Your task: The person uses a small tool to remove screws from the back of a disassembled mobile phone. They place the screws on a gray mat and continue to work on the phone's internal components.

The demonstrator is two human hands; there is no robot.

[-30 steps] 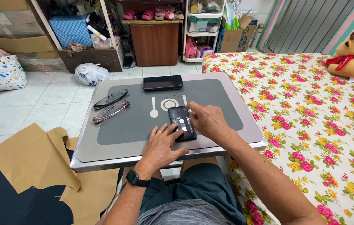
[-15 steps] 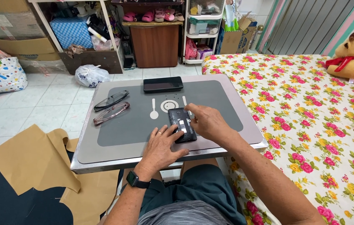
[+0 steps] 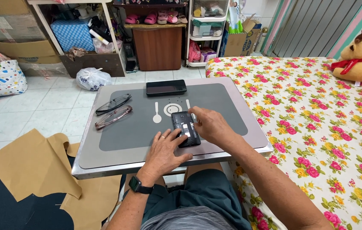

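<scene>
A black phone with its back cover off (image 3: 185, 128) lies on the small grey folding table (image 3: 104, 153), its insides showing. My left hand (image 3: 165, 150) rests flat on the table, fingertips pressing the phone's near left edge. A black watch is on that wrist. My right hand (image 3: 209, 125) is on the phone's right side, thumb and fingers touching its upper edge. Neither hand has lifted the phone off the table.
A second black phone (image 3: 166, 88) lies at the table's far edge. Two pairs of glasses (image 3: 113, 110) sit at the left. A flowered bed (image 3: 317, 127) with a plush reindeer (image 3: 357, 55) is to the right. Brown paper (image 3: 32, 166) lies on the floor; shelves and boxes stand behind.
Both hands stay on the open phone; fingers shift only slightly. The phone has not moved.
</scene>
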